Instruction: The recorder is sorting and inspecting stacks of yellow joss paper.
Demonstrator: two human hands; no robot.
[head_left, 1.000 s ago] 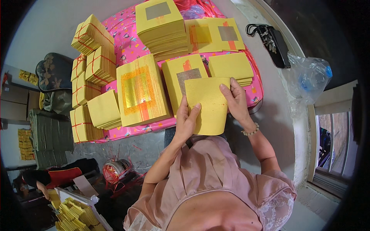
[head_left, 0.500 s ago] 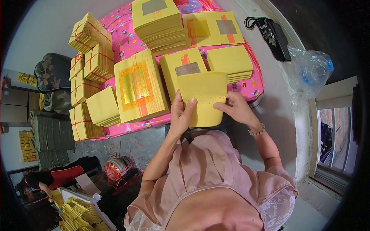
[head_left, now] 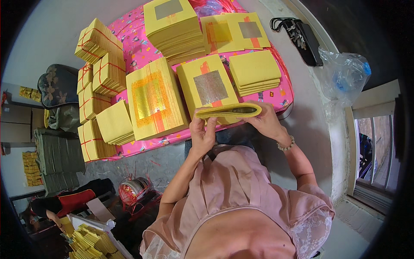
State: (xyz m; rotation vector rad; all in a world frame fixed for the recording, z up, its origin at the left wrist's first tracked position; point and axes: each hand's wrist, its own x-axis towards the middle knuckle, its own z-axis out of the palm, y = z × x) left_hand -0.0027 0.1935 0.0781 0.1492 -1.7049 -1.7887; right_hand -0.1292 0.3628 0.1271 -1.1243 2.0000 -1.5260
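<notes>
Right now my hands grip a folded paper wad (head_left: 228, 111) lying crosswise, left hand (head_left: 202, 131) at one end, right hand (head_left: 265, 123) at the other.

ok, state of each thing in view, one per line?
left hand: gripping the folded yellow sheets
right hand: gripping the same sheets
folded yellow sheets: bent over, held edge-on
tied bundles: bound with red string, stacked
silver-square stack: loose, flat
plastic bag: crumpled
</notes>
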